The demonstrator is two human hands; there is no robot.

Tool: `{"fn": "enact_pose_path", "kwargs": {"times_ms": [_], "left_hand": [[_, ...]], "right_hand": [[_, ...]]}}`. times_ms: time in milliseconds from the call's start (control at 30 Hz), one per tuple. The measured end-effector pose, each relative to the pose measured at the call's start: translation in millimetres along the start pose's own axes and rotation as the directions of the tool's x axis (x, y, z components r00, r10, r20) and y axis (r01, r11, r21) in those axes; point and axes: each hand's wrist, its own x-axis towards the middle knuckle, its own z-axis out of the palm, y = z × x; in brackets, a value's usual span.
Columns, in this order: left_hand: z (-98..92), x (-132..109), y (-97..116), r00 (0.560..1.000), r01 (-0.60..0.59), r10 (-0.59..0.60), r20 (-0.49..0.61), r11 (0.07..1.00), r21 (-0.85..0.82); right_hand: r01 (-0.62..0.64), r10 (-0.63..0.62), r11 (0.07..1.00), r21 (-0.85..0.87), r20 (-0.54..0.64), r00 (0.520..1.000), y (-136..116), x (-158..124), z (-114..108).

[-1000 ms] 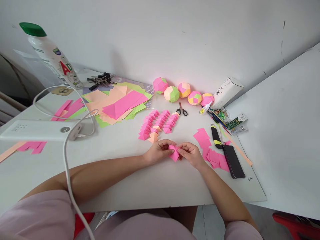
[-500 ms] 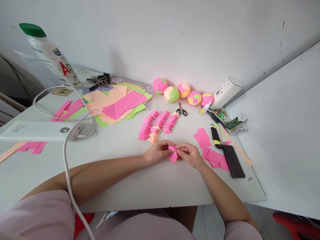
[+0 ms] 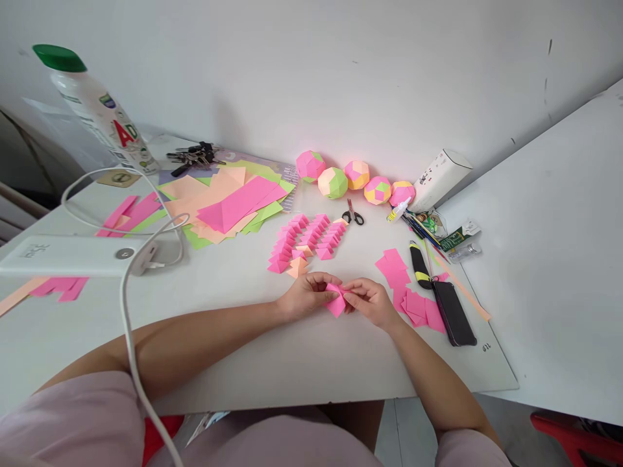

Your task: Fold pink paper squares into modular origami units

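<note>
A small pink piece of paper [image 3: 335, 306], partly folded, is pinched between both hands above the table's front half. My left hand [image 3: 304, 298] grips its left side, thumb on top. My right hand [image 3: 372, 301] pinches the upper right edge with thumb and fingers; some fingertips are hidden behind the paper. Just beyond the hands stand rows of folded pink paper units [image 3: 288, 243], with a few peach ones [image 3: 298, 266] among them. Loose pink paper squares [image 3: 411, 301] lie right of my right hand.
Paper balls [image 3: 332, 183] line the wall, with scissors [image 3: 352, 214] in front. A cutter [image 3: 419, 264] and black phone [image 3: 453, 312] lie right. Coloured sheets [image 3: 238, 204], keys [image 3: 195, 155], a bottle [image 3: 100, 110] and a power bank [image 3: 73, 254] occupy the left; its white cable [image 3: 127, 324] crosses my left arm.
Both hands keep the same hold on the pink paper, with no visible change in its fold. The whole view has shifted very slightly.
</note>
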Motion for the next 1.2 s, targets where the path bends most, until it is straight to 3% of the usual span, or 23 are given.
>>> {"fn": "enact_pose_path", "kwargs": {"times_ms": [200, 500, 700, 1067, 1200], "left_hand": [[-1.2, 1.0, -3.1, 0.999, -0.003, 0.003, -0.035, 1.000, 0.005], [-0.4, 0.9, -2.2, 0.995, -0.031, 0.035, -0.098, 0.999, 0.045], [-1.1, 0.9, -4.2, 0.992, -0.032, 0.040, -0.118, 0.997, 0.066], [-0.5, 2.0, -3.8, 0.991, -0.011, 0.019, -0.130, 0.998, 0.063], [-1.3, 1.5, -5.3, 0.995, -0.024, 0.036, -0.098, 0.993, 0.118]], "right_hand": [[0.031, -0.036, 0.993, -0.110, -0.041, 0.999, 2.5, -1.2, 1.5], [0.243, -0.249, 0.899, -0.365, 0.030, 0.968, 1.3, -2.7, 4.8], [0.265, -0.300, 0.862, -0.432, -0.013, 0.954, 3.7, -2.5, 7.7], [0.325, -0.373, 0.765, -0.556, 0.028, 0.927, 6.1, -2.2, 7.2], [0.317, -0.363, 0.775, -0.547, 0.026, 0.932, 7.8, -1.9, 5.2]]}}
